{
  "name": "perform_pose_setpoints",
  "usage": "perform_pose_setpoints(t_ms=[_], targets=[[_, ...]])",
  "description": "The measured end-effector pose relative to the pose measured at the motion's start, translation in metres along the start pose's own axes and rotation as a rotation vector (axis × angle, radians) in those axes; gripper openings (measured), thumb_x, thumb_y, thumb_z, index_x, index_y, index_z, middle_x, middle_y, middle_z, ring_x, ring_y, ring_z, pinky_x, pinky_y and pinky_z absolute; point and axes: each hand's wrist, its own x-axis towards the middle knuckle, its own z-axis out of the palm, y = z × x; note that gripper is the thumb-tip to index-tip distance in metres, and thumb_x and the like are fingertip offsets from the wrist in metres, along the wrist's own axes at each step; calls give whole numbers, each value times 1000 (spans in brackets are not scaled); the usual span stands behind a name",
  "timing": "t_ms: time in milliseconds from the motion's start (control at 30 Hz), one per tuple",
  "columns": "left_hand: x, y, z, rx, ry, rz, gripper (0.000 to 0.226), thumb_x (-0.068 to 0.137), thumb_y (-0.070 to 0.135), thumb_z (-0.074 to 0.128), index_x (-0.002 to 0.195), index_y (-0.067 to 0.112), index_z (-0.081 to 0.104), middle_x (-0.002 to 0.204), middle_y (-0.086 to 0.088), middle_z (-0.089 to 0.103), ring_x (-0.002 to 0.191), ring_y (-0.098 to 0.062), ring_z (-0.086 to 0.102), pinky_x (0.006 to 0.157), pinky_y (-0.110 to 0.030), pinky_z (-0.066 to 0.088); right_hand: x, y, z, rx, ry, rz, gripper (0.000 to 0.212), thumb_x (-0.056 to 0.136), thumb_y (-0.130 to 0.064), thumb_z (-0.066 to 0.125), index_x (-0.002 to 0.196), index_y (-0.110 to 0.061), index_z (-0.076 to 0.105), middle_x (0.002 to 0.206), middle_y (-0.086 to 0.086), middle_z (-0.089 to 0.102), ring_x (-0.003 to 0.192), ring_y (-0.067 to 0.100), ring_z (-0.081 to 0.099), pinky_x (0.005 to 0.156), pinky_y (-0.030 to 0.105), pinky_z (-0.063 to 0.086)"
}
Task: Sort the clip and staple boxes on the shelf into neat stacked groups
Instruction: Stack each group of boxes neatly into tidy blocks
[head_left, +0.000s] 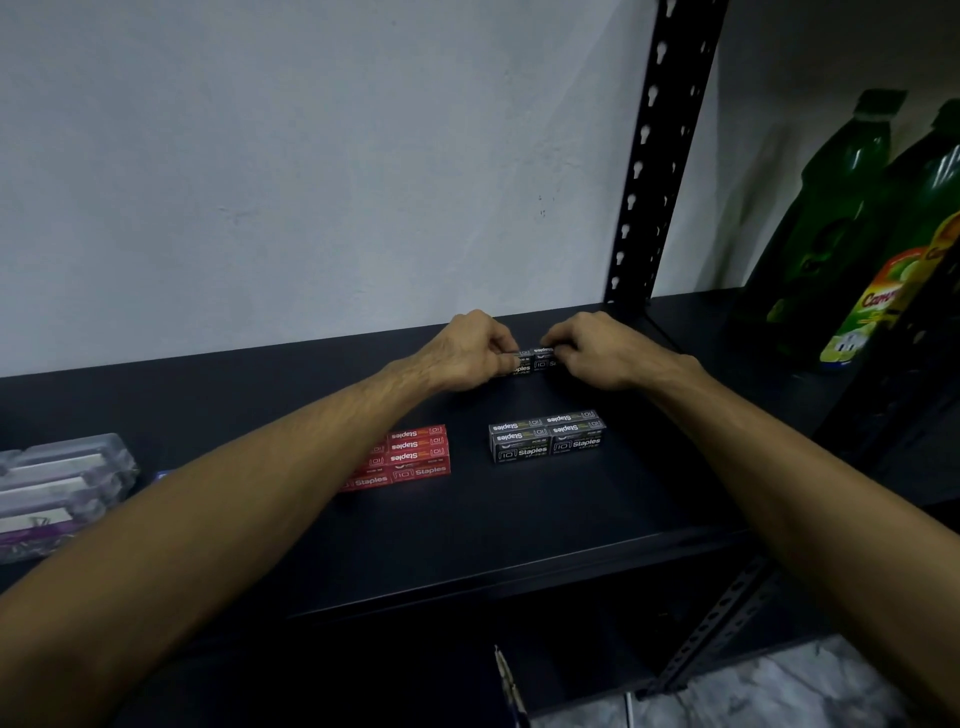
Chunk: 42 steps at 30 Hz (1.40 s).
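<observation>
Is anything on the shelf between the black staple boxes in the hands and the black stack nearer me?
Nothing visible. Both hands, left and right, grip the held black boxes; only bare shelf lies between them and the black stack. The red stack sits off to the left.

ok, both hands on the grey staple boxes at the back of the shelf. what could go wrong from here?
1. Left hand and right hand pinch the small grey boxes only at their ends; one could slip or skew out of line.
2. The left forearm crosses just over the red staple stack; pulling back could nudge it.
3. The finished grey stack sits right below the hands, so a dropped box may knock it.
</observation>
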Motion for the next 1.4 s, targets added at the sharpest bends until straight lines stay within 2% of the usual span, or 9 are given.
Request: perform_pose_setpoints(t_ms=[100,200,300,500,667,767,967,1167,1400], targets=[[-1,0,-1,-25,-15,-24,16,96,30,59,96,22,72,76,-5,71,61,-10,62,59,-23,51,-1,0,-2,64,-4,21,32,96,-14,45,110,-23,72,109,-3,71,101,15,63,96,33,48],[-1,-2,-2,-47,-61,-43,16,96,31,58,93,24,72,86,-10,74,66,-14,67,65,-32,58,-2,1,-3,95,-40,30,29,96,-15,46,102,-27,72,100,-6,72,94,11,64,93,33,50],[-8,-1,-2,-86,-88,-37,15,97,25,58,93,20,71,95,-4,73,63,-11,66,56,-26,55,-6,-1,-6,114,-90,31,28,95,-16,48,93,-30,71,95,-9,72,93,8,64,92,31,49],[-26,-1,-4,-106,-158,-23,16,96,25,60,92,20,74,93,1,75,61,-8,66,51,-20,47,-23,-11,-13,155,-175,18,25,93,-15,53,93,-29,74,91,-12,72,88,3,64,85,26,48],[-38,-1,-4,-126,-225,-32,14,91,32,64,87,26,77,91,-7,76,70,-25,69,59,-30,52,-36,-16,-13,189,-218,9,24,93,-15,54,89,-28,74,80,-12,72,69,1,62,76,24,50],[-44,3,-5,-125,-258,-22,13,91,31,66,87,26,77,90,-9,76,70,-25,70,58,-27,53,-44,-20,-15,171,-242,3,24,92,-16,54,89,-28,74,75,-13,70,63,1,60,70,22,48],[-50,11,-7,-116,-299,-16,14,92,28,64,88,24,77,89,-7,76,73,-30,72,60,-26,53,-56,-28,-19,147,-247,15,24,94,-16,53,94,-26,75,81,-12,72,77,5,65,75,24,49],[-57,13,-6,-151,-287,-4,14,93,23,64,92,18,77,84,-5,76,67,-20,69,60,-28,54,-61,-31,-18,139,-242,14,27,94,-15,51,90,-27,74,78,-16,70,75,-2,61,73,22,44],[-63,20,-10,-107,-291,-10,26,95,38,59,92,18,75,72,-5,74,59,-13,65,61,-26,52,-65,-32,-17,155,-244,17,22,96,-21,51,96,-29,71,92,-13,70,89,5,63,82,27,47]])
